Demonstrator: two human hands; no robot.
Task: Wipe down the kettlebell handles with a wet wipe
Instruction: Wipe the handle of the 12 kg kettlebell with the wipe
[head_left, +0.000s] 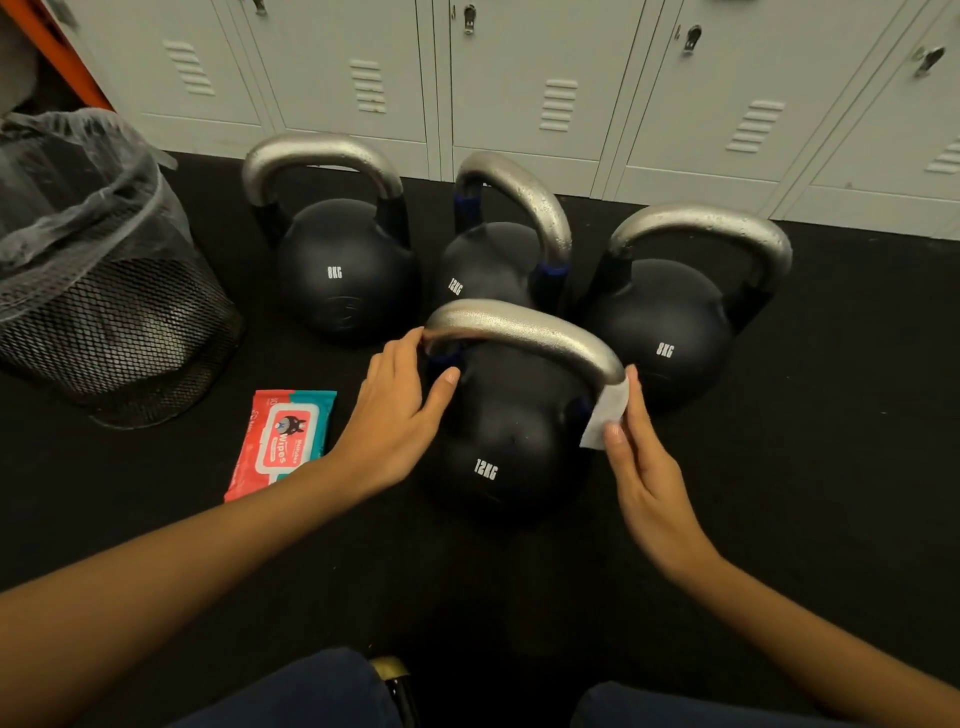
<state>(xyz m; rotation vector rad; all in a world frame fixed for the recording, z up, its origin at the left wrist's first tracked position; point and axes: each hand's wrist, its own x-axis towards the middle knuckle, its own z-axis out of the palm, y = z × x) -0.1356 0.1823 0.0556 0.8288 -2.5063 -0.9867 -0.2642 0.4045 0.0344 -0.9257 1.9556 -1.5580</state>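
Backdrop: grey lockers (545, 78) behind, black floor (831, 467) under everything.
Bin: black mesh bin (104, 312) with clear liner, far left.
Kettlebells: four, black bodies, bare-metal handles. Back row: 8KG left (343, 270), 12KG middle (485, 265), 8KG right (670, 338).
Front 12KG kettlebell (498, 441): nearest, between both hands; handle (524, 332) silver, textured, arched.
Wipes pack (283, 441): red/teal, flat on floor, left of front bell.
Left hand (395, 415): fingers curled round left end of handle.
Right hand (644, 462): pinches wet wipe (605, 415), thumb in front, fingers behind.
Wet wipe: white, small, pressed on right end of handle.
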